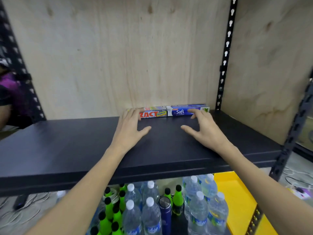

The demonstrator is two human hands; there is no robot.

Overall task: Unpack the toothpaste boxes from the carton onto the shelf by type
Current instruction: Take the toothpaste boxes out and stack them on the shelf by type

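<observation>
Zact box (pixel 153 112): left end hidden behind left hand (pixel 129 128) fingers, first letter partly covered
Safi box (pixel 185 110): right part covered by right hand (pixel 204 128) fingers; small print unreadable
Bottles (pixel 150 212) at 6 o'clock: cut by bottom edge, tops hidden under shelf (pixel 67 150)
Purple shape (pixel 10 89) at 9 o'clock: blurred, cropped, can't identify

A pale plywood back panel (pixel 118 56) rises behind a dark shelf board (pixel 67 143), framed by black slotted metal uprights (pixel 226 53). Below, clear water bottles (pixel 150 216) and green bottles (pixel 108 211) stand crowded beside a yellow tray (pixel 240 200). Grey patterned flooring (pixel 25 216) shows at lower left.
</observation>
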